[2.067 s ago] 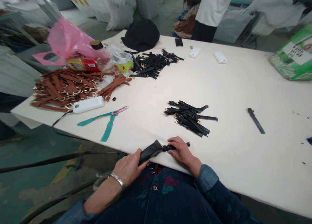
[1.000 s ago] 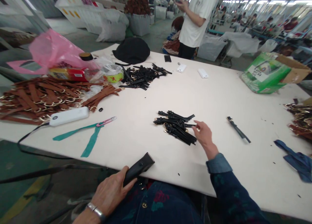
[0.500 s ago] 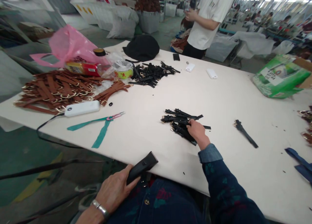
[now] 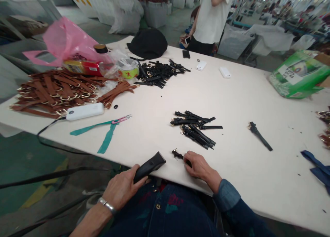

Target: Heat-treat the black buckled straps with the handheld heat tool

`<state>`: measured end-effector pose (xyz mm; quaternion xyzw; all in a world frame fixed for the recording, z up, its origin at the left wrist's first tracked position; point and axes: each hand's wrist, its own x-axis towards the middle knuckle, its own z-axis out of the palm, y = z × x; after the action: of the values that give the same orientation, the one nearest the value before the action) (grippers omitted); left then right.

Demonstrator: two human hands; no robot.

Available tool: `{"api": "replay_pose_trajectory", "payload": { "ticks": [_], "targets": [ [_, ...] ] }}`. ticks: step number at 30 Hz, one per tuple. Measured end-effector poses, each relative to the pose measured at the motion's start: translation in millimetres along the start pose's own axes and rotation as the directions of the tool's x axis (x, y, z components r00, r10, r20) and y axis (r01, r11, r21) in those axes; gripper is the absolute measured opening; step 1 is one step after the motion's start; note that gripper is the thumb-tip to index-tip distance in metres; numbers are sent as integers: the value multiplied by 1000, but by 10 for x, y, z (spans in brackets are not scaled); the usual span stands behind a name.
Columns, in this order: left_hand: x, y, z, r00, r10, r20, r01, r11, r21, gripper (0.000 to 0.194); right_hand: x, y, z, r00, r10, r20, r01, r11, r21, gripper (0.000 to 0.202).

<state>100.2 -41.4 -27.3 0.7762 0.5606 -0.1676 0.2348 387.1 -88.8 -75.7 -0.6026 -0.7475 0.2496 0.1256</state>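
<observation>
My left hand [image 4: 122, 187], with a silver bracelet at the wrist, is closed round a broad black leather-looking piece [image 4: 152, 166] at the table's front edge. Its flared, squared end points up and right, and a small round stud shows on it. To the right, my right hand [image 4: 199, 166] pinches a short black buckle strap [image 4: 177, 154] just over the table, buckle end to the left. Beyond that hand lies a loose bunch of similar black straps [image 4: 197, 121]. A single black strap [image 4: 260, 135] rests apart on the right.
On the white table [image 4: 144, 133] are thread snips [image 4: 121, 119] with green ribbon, a white power bank [image 4: 85, 111], brown straps [image 4: 59, 90], more black straps [image 4: 162, 72], a black cap [image 4: 148, 44] and a green box [image 4: 296, 75]. A person in white [image 4: 211, 20] stands behind.
My right hand has drawn back from the bunch toward the front edge, bringing one black strap with it. My left hand keeps its black piece. The person behind has lowered one arm.
</observation>
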Motion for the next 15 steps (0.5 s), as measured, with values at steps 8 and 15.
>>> {"api": "replay_pose_trajectory", "payload": {
  "ticks": [8,15],
  "targets": [
    [37,8,40,998,51,-20,-51,999,9,42,66,-94,232,929,239,-282,-282,951,-124,31],
    [99,173,-61,995,88,-50,-86,995,44,35,335,-152,398,874,279,-399,-342,935,-96,24]
  ]
}}
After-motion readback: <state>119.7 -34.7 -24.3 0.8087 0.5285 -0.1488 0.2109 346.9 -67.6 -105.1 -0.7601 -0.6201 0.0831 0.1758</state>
